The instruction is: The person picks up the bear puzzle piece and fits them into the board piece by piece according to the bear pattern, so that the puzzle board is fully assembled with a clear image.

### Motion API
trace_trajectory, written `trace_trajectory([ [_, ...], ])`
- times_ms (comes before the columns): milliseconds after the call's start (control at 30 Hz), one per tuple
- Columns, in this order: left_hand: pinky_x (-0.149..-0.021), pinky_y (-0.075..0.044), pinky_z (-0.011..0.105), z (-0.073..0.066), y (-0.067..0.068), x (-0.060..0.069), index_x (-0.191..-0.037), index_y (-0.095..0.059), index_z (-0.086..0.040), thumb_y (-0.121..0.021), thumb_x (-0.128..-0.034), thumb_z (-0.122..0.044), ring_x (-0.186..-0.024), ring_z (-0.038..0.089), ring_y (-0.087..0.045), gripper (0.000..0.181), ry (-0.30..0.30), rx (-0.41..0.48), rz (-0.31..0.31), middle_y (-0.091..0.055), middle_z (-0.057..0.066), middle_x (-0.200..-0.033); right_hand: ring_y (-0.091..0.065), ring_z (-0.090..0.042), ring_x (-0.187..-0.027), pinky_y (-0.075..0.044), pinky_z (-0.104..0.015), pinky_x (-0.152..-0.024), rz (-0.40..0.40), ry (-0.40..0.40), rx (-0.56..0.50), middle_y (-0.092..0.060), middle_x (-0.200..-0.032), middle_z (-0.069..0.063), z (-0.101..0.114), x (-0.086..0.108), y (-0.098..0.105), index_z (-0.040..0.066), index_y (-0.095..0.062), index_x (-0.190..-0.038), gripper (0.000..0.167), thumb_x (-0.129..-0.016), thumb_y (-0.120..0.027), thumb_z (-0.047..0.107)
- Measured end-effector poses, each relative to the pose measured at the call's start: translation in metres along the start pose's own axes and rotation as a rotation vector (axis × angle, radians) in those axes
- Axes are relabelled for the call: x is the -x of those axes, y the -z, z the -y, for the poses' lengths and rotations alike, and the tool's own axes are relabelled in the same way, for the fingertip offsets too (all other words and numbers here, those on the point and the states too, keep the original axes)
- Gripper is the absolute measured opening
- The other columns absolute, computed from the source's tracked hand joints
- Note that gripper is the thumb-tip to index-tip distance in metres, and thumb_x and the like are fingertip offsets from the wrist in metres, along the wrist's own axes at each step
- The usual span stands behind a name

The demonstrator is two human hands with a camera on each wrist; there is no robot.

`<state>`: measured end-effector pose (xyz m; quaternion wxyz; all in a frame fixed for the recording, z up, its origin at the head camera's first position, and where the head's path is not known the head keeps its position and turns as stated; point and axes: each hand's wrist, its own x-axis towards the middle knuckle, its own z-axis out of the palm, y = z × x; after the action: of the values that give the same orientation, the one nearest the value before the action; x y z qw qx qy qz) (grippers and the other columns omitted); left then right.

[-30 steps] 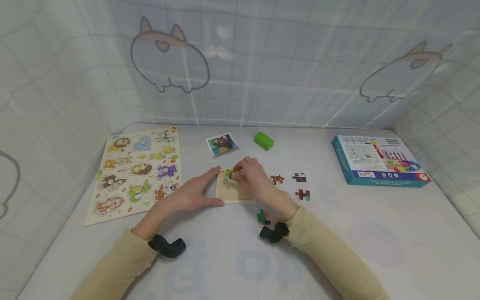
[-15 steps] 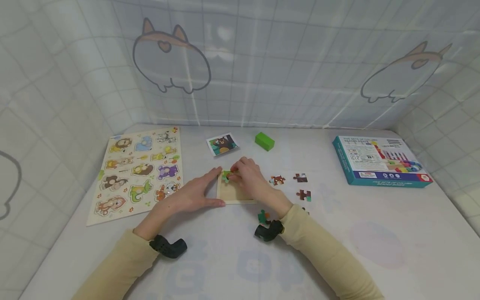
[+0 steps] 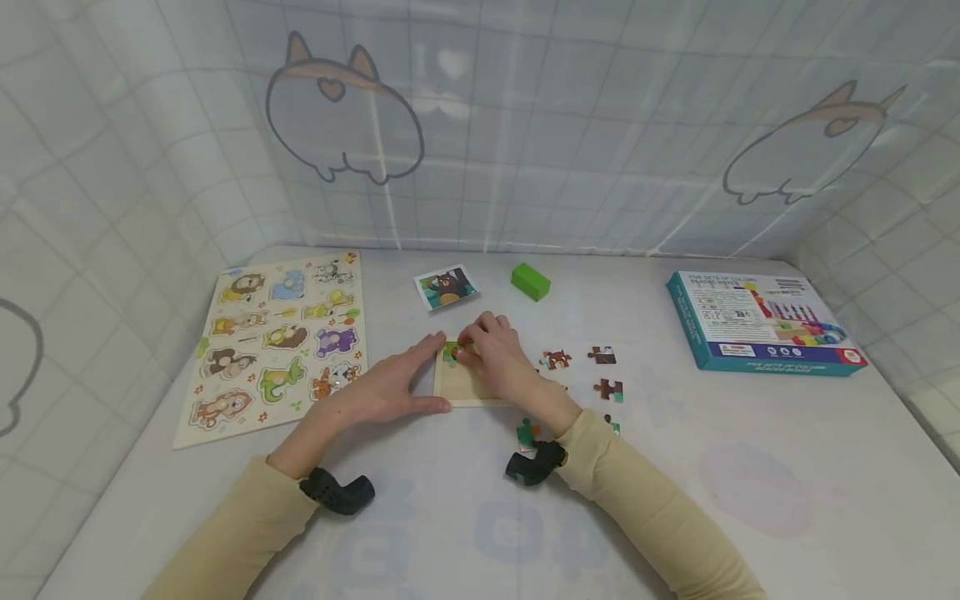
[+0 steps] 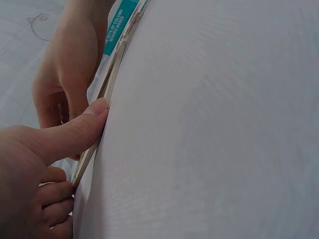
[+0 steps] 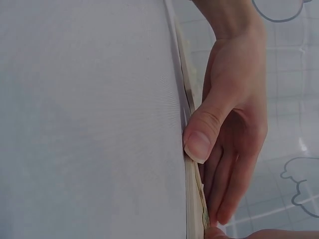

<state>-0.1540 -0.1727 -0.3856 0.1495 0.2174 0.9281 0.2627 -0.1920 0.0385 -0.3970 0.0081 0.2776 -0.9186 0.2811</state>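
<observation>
A small square wooden puzzle tray (image 3: 461,386) lies flat in the middle of the table. My left hand (image 3: 393,387) braces its left side, fingers and thumb fairly straight; in the left wrist view the thumb (image 4: 79,132) presses the tray's near edge. With its fingertips my right hand (image 3: 504,358) pinches a green and brown jigsaw piece (image 3: 451,351) in the tray's upper left corner, and partly hides it. Loose jigsaw pieces lie to the right, among them a brown one (image 3: 556,359), two darker ones (image 3: 608,389) and a green one (image 3: 527,432) close to the right wrist.
An animal peg-style puzzle board (image 3: 251,340) lies at the left. Behind the tray are a bear picture card (image 3: 446,287) and a green block (image 3: 530,282). A teal-sided box (image 3: 765,321) is at the back right. A patterned curtain (image 3: 555,125) hangs behind the table.
My right hand has shifted slightly left, bringing the jigsaw piece closer into the tray's upper left corner. The left hand stays at the tray's side.
</observation>
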Motion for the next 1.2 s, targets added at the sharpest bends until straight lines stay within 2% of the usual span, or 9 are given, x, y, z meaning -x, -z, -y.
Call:
trace_trajectory([
  [300,-0.120,-0.028,0.054,0.001,-0.001,0.000,-0.161,-0.017,-0.011,-0.073,-0.0868,-0.052,-0.152,0.034,-0.021,0.101,0.000,-0.020,0.008,-0.015,0.010,-0.167,-0.045,-0.027,-0.099,-0.042,-0.039,-0.086,-0.054,0.007,-0.004,-0.056,-0.108,-0.009,-0.002,0.001,-0.002,0.006,-0.067,-0.113,0.024,-0.098,-0.066,0.023],
  [533,-0.119,-0.029,0.057,0.000,0.000,0.001,-0.159,-0.024,-0.010,-0.069,-0.0908,-0.050,-0.153,0.034,-0.017,0.092,-0.037,-0.049,0.026,-0.011,0.010,-0.168,-0.045,-0.027,-0.101,-0.043,-0.040,-0.088,-0.050,-0.026,0.020,-0.055,-0.111,-0.010,-0.002,0.002,-0.001,0.006,-0.068,-0.117,0.030,-0.097,-0.067,0.028],
  [733,-0.120,-0.027,0.054,-0.004,0.000,0.003,-0.159,-0.025,-0.009,-0.066,-0.0942,-0.046,-0.154,0.033,-0.013,0.086,-0.070,-0.079,0.032,-0.007,0.010,-0.169,-0.045,-0.027,-0.100,-0.042,-0.040,-0.087,-0.054,-0.032,0.033,-0.055,-0.111,-0.010,-0.002,0.002,-0.001,0.006,-0.069,-0.116,0.030,-0.097,-0.067,0.029],
  [1000,-0.118,-0.033,0.054,-0.010,0.001,0.007,-0.158,-0.028,-0.008,-0.065,-0.0943,-0.047,-0.153,0.030,-0.021,0.083,-0.082,-0.150,0.015,-0.018,0.010,-0.167,-0.045,-0.028,-0.102,-0.042,-0.041,-0.088,-0.056,-0.028,0.041,-0.055,-0.111,-0.011,-0.001,0.002,-0.002,0.005,-0.069,-0.115,0.029,-0.097,-0.067,0.028],
  [1200,-0.117,-0.034,0.054,-0.013,0.001,0.006,-0.158,-0.028,-0.010,-0.064,-0.0954,-0.046,-0.150,0.031,-0.027,0.080,-0.077,-0.173,0.029,-0.019,0.009,-0.167,-0.045,-0.029,-0.104,-0.043,-0.042,-0.089,-0.041,-0.026,0.049,-0.054,-0.112,-0.011,-0.001,0.003,0.000,0.005,-0.068,-0.116,0.029,-0.097,-0.067,0.028],
])
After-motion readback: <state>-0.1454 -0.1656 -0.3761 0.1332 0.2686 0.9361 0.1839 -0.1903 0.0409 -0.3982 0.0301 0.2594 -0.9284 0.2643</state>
